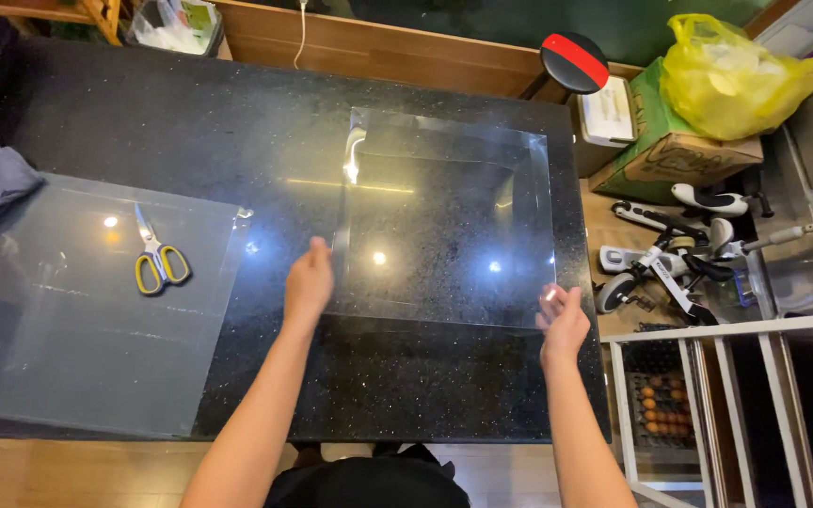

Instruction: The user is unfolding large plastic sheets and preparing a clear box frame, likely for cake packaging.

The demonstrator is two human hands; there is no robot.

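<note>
1. Clear plastic sheet [444, 221] lies on the black granite countertop [190, 122], its far end curling upward; a person bends over it.
2. Left hand [308, 282] pinches the sheet's near-left edge; right hand [564, 320] grips the near-right corner between thumb and fingers.
3. A second clear sheet [87, 320] rests well apart at the left, yellow-handled scissors [154, 256] lying on it.
4. Judged from here, even tension from both hands and a low, level pull would keep the film from creasing or sliding off the counter's right edge.
</note>
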